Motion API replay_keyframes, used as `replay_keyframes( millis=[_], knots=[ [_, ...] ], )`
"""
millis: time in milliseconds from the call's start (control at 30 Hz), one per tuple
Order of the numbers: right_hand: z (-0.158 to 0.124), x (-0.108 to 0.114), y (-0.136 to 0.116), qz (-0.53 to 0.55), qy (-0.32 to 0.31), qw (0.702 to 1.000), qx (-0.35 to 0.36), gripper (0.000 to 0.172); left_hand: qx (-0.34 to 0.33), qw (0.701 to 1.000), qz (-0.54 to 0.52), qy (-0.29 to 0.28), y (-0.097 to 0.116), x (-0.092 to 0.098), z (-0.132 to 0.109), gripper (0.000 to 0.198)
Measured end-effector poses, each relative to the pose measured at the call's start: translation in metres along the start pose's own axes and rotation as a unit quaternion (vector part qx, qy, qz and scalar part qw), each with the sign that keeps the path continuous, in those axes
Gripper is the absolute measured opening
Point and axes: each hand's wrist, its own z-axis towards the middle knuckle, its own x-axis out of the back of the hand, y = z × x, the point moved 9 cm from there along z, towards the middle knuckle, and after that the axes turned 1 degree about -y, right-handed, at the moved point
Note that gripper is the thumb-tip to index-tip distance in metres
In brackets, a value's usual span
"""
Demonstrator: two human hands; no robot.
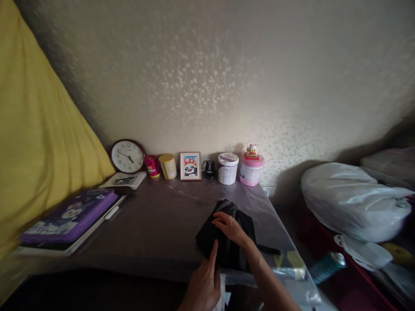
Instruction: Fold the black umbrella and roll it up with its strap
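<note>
A folded black cloth lies on the dark table near its front right. My right hand rests flat on top of the cloth with the fingers spread and pointing left. My left hand is at the front edge. Its index finger is stretched out and touches the cloth's near edge, and the other fingers are curled in with nothing visible in them.
Along the wall stand a round clock, a red can, a yellow can, a framed panda picture, a white tub and a pink tub. Purple books lie at left. A white plastic bag sits at right.
</note>
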Motion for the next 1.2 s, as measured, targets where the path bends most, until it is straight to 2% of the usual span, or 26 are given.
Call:
replay_keyframes(
  millis=[100,200,333,500,567,633,700,800,900,1033,1100,1200],
  knots=[
    [-0.012,0.006,-0.009,-0.011,0.036,0.999,0.039,0.024,-0.018,1.0,-0.001,0.003,-0.003,-0.003,0.004,0.068],
    [-0.027,0.014,-0.022,-0.087,0.089,0.986,0.112,0.022,-0.037,0.999,-0.002,0.004,-0.007,-0.008,0.006,0.068],
    [-0.026,0.017,-0.023,-0.188,0.102,0.962,0.168,0.021,-0.046,0.999,-0.003,0.011,-0.012,-0.012,0.008,0.068],
    [0.004,0.039,0.0,-0.263,0.157,0.945,0.114,0.028,-0.054,0.998,0.0,0.016,-0.013,-0.014,0.009,0.069],
    [0.008,0.052,0.003,-0.273,0.193,0.939,0.082,0.029,-0.054,0.998,-0.001,0.012,-0.014,-0.014,0.01,0.069],
    [0.003,0.058,-0.003,-0.26,0.217,0.937,0.087,0.028,-0.056,0.998,-0.003,0.012,-0.014,-0.014,0.01,0.069],
    [-0.005,0.052,-0.013,-0.235,0.198,0.943,0.129,0.026,-0.063,0.998,-0.005,0.014,-0.014,-0.014,0.01,0.068],
    [-0.011,0.032,-0.019,-0.223,0.136,0.95,0.171,0.023,-0.076,0.997,-0.015,0.018,-0.013,-0.013,0.009,0.067],
    [-0.003,0.03,-0.006,-0.235,0.145,0.951,0.141,0.024,-0.066,0.997,-0.028,0.016,-0.015,-0.013,0.01,0.069],
    [0.008,0.057,0.02,-0.206,0.223,0.951,0.062,0.029,-0.055,0.998,-0.028,0.013,-0.016,-0.013,0.01,0.071],
    [0.002,0.076,0.038,-0.149,0.257,0.955,0.01,0.031,-0.056,0.998,-0.035,0.018,-0.014,-0.012,0.009,0.069],
    [-0.025,0.1,0.071,-0.029,0.289,0.953,-0.079,0.034,-0.045,0.997,-0.053,0.027,-0.014,-0.007,0.007,0.065]
  ],
)
